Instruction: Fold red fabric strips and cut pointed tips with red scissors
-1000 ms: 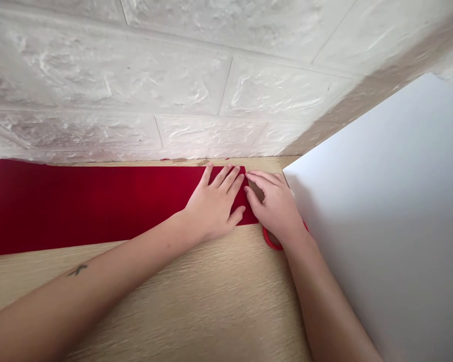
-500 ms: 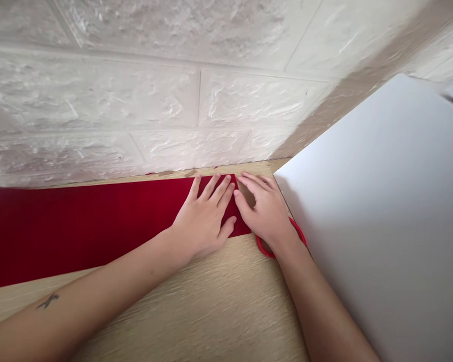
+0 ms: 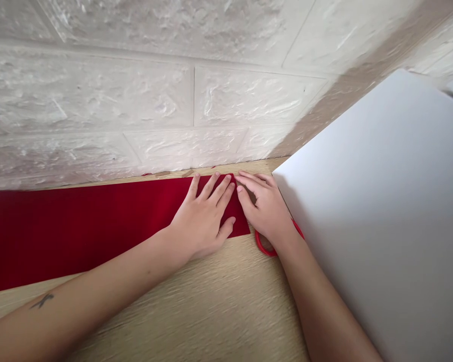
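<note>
A long dark red strip of cloth or paper (image 3: 83, 221) lies flat, running from the left edge to the middle of the head view. My left hand (image 3: 204, 216) rests palm down near its right end, fingers spread. Just past that end, my right hand (image 3: 262, 203) lies with fingers stretched forward and a gap between them and the thumb. Its fingertips are at the strip's far right corner; whether they touch the strip I cannot tell. Under my right wrist shows part of a red ring-shaped thing (image 3: 265, 247), mostly covered, its kind unclear.
A white textured brick-pattern wall (image 3: 136, 95) rises behind the pale wood tabletop (image 3: 211, 301). To the right stands a large smooth white panel (image 3: 381, 201) close to my right forearm. Small red and tan scraps (image 3: 162, 174) lie along the wall's foot.
Both hands stay at nearly the same spot on and beside the strip. My right thumb has shifted slightly away from the strip's end. The view has moved a little.
</note>
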`<state>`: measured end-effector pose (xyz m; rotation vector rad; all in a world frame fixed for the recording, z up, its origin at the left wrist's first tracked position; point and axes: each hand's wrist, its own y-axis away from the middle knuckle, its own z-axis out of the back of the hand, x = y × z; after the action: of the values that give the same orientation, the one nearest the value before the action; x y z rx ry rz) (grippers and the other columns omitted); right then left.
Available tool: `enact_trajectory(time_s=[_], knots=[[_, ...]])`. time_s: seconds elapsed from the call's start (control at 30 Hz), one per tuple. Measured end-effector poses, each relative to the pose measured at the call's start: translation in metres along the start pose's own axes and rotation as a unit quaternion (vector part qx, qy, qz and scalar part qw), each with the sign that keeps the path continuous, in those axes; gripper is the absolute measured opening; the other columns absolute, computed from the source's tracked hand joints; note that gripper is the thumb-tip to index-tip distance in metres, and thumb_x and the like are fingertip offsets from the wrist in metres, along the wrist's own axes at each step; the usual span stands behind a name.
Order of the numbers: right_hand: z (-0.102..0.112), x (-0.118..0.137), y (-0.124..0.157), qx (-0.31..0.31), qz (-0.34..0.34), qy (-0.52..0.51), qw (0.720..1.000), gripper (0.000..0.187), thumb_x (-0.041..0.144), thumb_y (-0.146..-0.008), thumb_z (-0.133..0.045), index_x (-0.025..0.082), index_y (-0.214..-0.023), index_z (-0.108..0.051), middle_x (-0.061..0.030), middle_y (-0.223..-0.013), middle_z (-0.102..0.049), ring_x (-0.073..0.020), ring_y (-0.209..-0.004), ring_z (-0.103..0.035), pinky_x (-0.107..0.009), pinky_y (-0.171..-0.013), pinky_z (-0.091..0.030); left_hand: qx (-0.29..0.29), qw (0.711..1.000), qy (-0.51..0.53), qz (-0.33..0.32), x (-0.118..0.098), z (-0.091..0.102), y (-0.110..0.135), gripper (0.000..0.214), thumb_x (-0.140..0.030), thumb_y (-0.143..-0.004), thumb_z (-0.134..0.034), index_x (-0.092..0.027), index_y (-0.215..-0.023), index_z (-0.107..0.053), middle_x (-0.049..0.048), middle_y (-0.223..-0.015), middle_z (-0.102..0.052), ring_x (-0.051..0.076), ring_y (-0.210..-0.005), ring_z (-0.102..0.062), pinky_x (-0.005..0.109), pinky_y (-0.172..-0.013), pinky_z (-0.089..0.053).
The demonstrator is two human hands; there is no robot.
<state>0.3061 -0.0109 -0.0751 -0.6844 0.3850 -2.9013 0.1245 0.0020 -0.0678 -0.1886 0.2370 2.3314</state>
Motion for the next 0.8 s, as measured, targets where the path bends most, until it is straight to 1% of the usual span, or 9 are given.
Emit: enact_trajectory(time_s=[0.17, 0.27, 0.37, 0.43, 0.53, 0.57, 0.63, 0.73, 0.8], knots=[[-0.004, -0.001, 0.0, -0.02, 0.001, 0.004, 1.0, 0.037, 0.03, -0.1, -0.05, 0.017, -0.125, -0.074, -0.0103, -0.134, -0.073, -0.0307, -0.126, -0.062, -0.053, -0.112, -0.046, -0.013, 1.0, 0.015, -0.005, 0.001, -0.001, 0.001, 0.07, -0.046, -0.105, -0.03, -0.009, -0.164, -0.025, 0.0102, -0.174, -0.016, 0.039, -0.162, -0.009, 0.075, -0.127, -0.007], [-0.005, -0.003, 0.0, -0.021, 0.005, 0.004, 1.0, 0.037, 0.027, -0.099, -0.05, 0.017, -0.127, -0.072, -0.0115, -0.136, -0.072, -0.0305, -0.127, -0.063, -0.053, -0.113, -0.044, -0.017, 0.999, 0.03, -0.006, 0.002, 0.0, 0.0, 0.071, -0.046, -0.104, -0.033, -0.009, -0.164, -0.026, 0.0099, -0.174, -0.019, 0.04, -0.162, -0.009, 0.077, -0.127, -0.007], [-0.005, -0.004, 0.0, -0.015, 0.002, 0.001, 1.0, 0.037, 0.023, -0.098, -0.05, 0.017, -0.127, -0.072, -0.0111, -0.137, -0.072, -0.0302, -0.128, -0.063, -0.053, -0.114, -0.044, -0.032, 0.999, 0.03, -0.02, 0.006, 0.008, -0.002, 0.071, -0.05, -0.102, -0.04, -0.009, -0.16, -0.034, 0.0127, -0.171, -0.03, 0.041, -0.16, -0.019, 0.076, -0.126, -0.015], [-0.005, -0.004, 0.0, -0.013, 0.0, 0.001, 1.0, 0.036, 0.024, -0.098, -0.052, 0.018, -0.126, -0.073, -0.0106, -0.137, -0.071, -0.0307, -0.127, -0.063, -0.054, -0.113, -0.044, -0.053, 0.998, 0.023, -0.02, 0.009, 0.016, -0.005, 0.062, -0.047, -0.102, -0.044, -0.01, -0.152, -0.048, 0.0154, -0.163, -0.044, 0.041, -0.152, -0.035, 0.071, -0.121, -0.03], [-0.005, -0.004, 0.0, -0.018, -0.002, 0.002, 1.0, 0.036, 0.025, -0.097, -0.054, 0.016, -0.125, -0.074, -0.0102, -0.136, -0.072, -0.032, -0.125, -0.062, -0.054, -0.111, -0.047, -0.074, 0.997, 0.01, 0.021, 0.012, 0.027, -0.011, 0.041, -0.028, -0.103, -0.041, -0.008, -0.134, -0.06, 0.0187, -0.142, -0.061, 0.037, -0.129, -0.056, 0.058, -0.105, -0.05], [-0.005, -0.003, 0.001, -0.02, -0.002, 0.002, 1.0, 0.036, 0.026, -0.097, -0.055, 0.015, -0.125, -0.074, -0.0103, -0.136, -0.072, -0.0324, -0.124, -0.061, -0.053, -0.11, -0.048, -0.072, 0.997, 0.006, 0.038, 0.012, 0.03, -0.013, 0.037, -0.022, -0.102, -0.041, -0.007, -0.13, -0.061, 0.0193, -0.135, -0.063, 0.036, -0.124, -0.059, 0.055, -0.101, -0.052], [-0.004, -0.002, 0.001, -0.024, 0.0, 0.004, 1.0, 0.036, 0.025, -0.097, -0.055, 0.014, -0.125, -0.074, -0.0106, -0.135, -0.073, -0.0328, -0.122, -0.061, -0.053, -0.109, -0.048, -0.06, 0.996, 0.009, 0.066, 0.013, 0.034, -0.018, 0.035, -0.015, -0.1, -0.044, -0.006, -0.13, -0.059, 0.0199, -0.131, -0.063, 0.036, -0.122, -0.059, 0.052, -0.1, -0.053], [-0.003, 0.0, 0.002, -0.025, 0.003, 0.0, 1.0, 0.035, 0.024, -0.098, -0.053, 0.015, -0.125, -0.074, -0.0105, -0.135, -0.072, -0.0322, -0.121, -0.061, -0.053, -0.109, -0.048, -0.045, 0.992, 0.062, 0.105, 0.015, 0.037, -0.025, 0.041, -0.016, -0.095, -0.056, -0.008, -0.136, -0.056, 0.02, -0.136, -0.061, 0.036, -0.128, -0.058, 0.051, -0.105, -0.051], [-0.002, 0.001, 0.003, -0.03, 0.001, -0.016, 0.999, 0.033, 0.025, -0.1, -0.051, 0.016, -0.122, -0.074, -0.0107, -0.132, -0.074, -0.0311, -0.12, -0.061, -0.051, -0.108, -0.049, -0.029, 0.986, 0.106, 0.127, 0.019, 0.039, -0.029, 0.042, -0.019, -0.094, -0.061, -0.012, -0.135, -0.058, 0.018, -0.135, -0.064, 0.035, -0.127, -0.061, 0.05, -0.105, -0.053]])
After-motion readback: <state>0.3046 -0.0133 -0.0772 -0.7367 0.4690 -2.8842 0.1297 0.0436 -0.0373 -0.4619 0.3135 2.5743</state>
